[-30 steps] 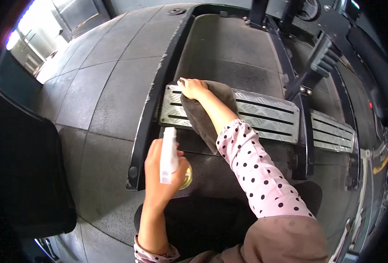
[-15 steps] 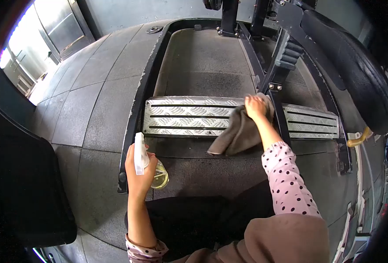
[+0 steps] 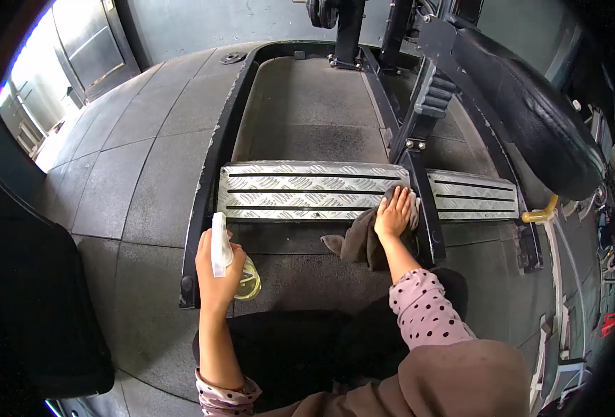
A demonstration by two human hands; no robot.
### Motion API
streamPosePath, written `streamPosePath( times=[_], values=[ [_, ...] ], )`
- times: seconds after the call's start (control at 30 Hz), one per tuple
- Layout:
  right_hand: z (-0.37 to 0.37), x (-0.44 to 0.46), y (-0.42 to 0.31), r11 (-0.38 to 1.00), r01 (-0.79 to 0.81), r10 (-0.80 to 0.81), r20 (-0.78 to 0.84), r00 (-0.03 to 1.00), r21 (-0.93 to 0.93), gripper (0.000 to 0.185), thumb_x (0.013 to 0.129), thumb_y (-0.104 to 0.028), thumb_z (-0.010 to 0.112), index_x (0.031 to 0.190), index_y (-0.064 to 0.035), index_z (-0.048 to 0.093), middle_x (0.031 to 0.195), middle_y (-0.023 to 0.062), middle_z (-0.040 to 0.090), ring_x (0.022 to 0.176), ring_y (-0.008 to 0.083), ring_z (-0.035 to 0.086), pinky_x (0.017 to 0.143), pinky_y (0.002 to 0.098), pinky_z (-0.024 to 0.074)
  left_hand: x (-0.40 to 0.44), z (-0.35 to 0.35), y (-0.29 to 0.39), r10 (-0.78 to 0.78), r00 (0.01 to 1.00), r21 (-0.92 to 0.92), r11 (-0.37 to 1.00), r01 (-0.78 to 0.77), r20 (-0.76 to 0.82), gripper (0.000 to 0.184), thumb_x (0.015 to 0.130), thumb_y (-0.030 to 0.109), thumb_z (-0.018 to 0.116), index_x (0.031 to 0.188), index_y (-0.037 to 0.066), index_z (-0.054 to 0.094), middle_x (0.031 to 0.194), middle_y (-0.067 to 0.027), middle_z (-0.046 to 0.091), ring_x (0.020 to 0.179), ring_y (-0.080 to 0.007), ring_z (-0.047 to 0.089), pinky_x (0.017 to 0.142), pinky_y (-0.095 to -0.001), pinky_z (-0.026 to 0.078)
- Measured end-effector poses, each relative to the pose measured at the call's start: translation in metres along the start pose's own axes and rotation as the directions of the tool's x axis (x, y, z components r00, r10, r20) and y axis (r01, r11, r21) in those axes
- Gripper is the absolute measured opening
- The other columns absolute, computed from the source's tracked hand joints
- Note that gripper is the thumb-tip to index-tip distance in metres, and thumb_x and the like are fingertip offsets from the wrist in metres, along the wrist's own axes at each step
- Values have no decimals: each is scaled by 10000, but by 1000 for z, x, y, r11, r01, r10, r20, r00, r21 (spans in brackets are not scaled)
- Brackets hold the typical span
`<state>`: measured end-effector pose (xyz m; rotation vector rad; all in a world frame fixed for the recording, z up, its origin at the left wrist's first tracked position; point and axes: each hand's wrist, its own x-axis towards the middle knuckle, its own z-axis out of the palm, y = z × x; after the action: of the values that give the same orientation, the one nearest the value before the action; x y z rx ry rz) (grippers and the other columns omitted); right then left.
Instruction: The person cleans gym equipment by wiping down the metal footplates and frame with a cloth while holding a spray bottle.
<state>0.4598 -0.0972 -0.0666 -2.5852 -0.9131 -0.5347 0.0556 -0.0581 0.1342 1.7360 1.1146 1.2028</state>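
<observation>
My left hand (image 3: 215, 272) is wrapped round a spray bottle (image 3: 248, 279) with a white nozzle and yellowish liquid, near the black frame's left corner. My right hand (image 3: 393, 214) presses a brown cloth (image 3: 363, 240) onto the right end of a silver tread-patterned footplate (image 3: 307, 184). Its fingers are spread flat over the cloth, whose loose end hangs over the plate's front edge. The plate has long dark slots.
The black metal frame (image 3: 213, 156) surrounds the plate. Right of it are a second footplate (image 3: 471, 194), an upright post, a black padded part (image 3: 530, 104) and a yellow handle (image 3: 540, 212). A black pad (image 3: 39, 292) stands at the left on grey floor tiles.
The right hand and cloth have slid from the plate's left end to its right end, then down to its front edge. My left hand still holds the bottle. The view has shifted.
</observation>
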Motion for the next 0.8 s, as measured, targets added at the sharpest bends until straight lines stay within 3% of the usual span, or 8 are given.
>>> streamPosePath(
  times=[0.13,0.3,0.4,0.43,0.6,0.67,0.73,0.8],
  values=[
    [-9,39,5,974,208,-215,75,974,93,611,983,-356,422,1508,-74,286,1592,122,217,1463,314,198,1182,432,178,-1,3,1,-39,999,-21,999,39,3,215,760,12,585,969,-35,565,838,-88,540,720,-168,589,664,-299,469],
    [-13,45,-3,984,151,-161,93,983,97,603,990,-350,408,1514,-84,273,1599,114,198,1473,302,172,1193,410,163,-1,10,-7,29,999,51,998,-31,31,216,738,28,604,937,-41,557,830,-132,530,711,-248,560,655,-348,453],
    [-12,28,-8,996,26,-38,136,990,84,625,992,-362,400,1524,-79,235,1608,124,160,1478,322,145,1198,415,133,1,10,-17,50,995,118,991,-61,89,298,779,-6,616,1071,6,556,875,-37,580,788,-124,613,718,-272,489],
    [-16,17,-10,996,3,-18,160,987,93,635,990,-362,400,1528,-78,220,1609,134,150,1478,331,136,1198,428,124,1,16,-10,50,998,10,999,-50,35,223,729,35,609,932,-44,560,840,-144,537,723,-269,565,665,-356,455],
    [-38,-36,-22,989,-76,23,382,924,126,664,990,-400,357,1544,-88,167,1619,135,84,1492,322,68,1194,475,108,-1,24,-18,76,995,23,997,-77,66,238,708,74,620,912,-37,567,855,-165,548,753,-326,562,690,-388,457],
    [-72,-32,-32,935,-251,53,603,796,249,647,1003,-421,312,1550,-113,156,1624,125,52,1497,297,53,1190,466,156,0,26,-33,112,987,45,992,-118,114,283,738,-1,654,1007,23,573,874,-33,557,795,-124,564,718,-275,467],
    [-80,-26,-27,810,-319,-21,567,823,493,597,1001,-447,284,1449,-68,393,1505,243,336,1363,403,369,1098,487,340,-2,31,-42,102,989,34,994,-107,108,364,727,12,688,1076,2,584,941,-57,604,838,-136,580,749,-289,480],
    [-127,-16,-27,874,-252,-59,606,793,415,595,991,-458,294,1247,1,574,1258,298,561,1148,473,541,991,524,420,-4,46,-64,108,992,-50,993,-105,58,376,760,47,719,1106,5,578,943,-50,617,842,-133,585,751,-292,483]
  ],
)
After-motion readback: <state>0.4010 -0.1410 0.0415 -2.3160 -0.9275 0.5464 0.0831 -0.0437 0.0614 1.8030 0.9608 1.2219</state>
